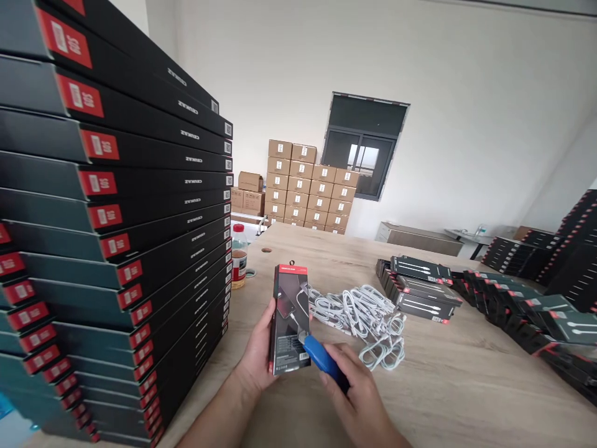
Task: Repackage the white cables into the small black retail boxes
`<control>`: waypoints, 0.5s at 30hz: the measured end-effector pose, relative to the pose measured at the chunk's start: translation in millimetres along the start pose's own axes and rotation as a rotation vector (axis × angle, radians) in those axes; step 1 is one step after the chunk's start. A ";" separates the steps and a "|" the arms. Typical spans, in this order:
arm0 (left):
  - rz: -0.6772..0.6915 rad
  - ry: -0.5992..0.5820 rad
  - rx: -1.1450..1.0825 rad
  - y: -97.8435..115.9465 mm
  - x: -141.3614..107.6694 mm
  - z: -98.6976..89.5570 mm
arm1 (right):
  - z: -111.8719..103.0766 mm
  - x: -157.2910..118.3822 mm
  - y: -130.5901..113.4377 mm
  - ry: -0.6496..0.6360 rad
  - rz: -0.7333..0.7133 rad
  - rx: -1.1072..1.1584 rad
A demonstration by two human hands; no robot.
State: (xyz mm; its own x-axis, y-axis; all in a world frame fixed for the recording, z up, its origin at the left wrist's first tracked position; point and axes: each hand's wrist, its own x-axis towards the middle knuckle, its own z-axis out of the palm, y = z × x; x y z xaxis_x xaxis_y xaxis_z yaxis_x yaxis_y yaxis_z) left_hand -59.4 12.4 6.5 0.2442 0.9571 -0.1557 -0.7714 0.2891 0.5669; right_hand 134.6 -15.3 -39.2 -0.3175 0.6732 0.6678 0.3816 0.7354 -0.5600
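My left hand [255, 348] is wrapped round a slim black box [291, 298] with a red top edge and a printed picture of a cable and phone. The box is tilted up, its printed face towards me. In my right hand [357, 386] is a blue-handled utility knife [321, 358]. Its grey tip is at the lower right part of the box's face; whether it touches cannot be made out. Right behind the box, a heap of white cables [359, 311] lies loosely coiled on the wooden table [321, 249].
A tall stack of black cartons [186, 186] with red labels rises close on the left. Beside it stands a red-capped bottle [239, 258]. Small cable boxes [422, 289] are piled to the right, with a long row [536, 305] beyond. Brown cartons [298, 186] line the back wall.
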 end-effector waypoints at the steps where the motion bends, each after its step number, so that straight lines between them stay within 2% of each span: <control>1: 0.005 0.009 0.004 0.9 -0.6 -0.3 | -0.7 -0.3 1.6 0.000 -0.023 -0.050; 6: 0.016 -0.034 0.018 -1.6 0.4 -6.1 | -1.7 -2.5 4.0 0.014 -0.096 -0.187; 15: 0.012 -0.028 0.022 -2.7 1.9 -5.9 | -3.1 -2.6 1.7 0.011 -0.106 -0.210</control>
State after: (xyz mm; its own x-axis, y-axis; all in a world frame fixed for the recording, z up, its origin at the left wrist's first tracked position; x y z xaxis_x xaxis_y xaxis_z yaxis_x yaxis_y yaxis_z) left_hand -60.3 13.5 -0.1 0.2512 0.9596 -0.1265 -0.7615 0.2766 0.5862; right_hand 138.7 -16.0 -40.3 -0.3562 0.5918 0.7231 0.5190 0.7688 -0.3735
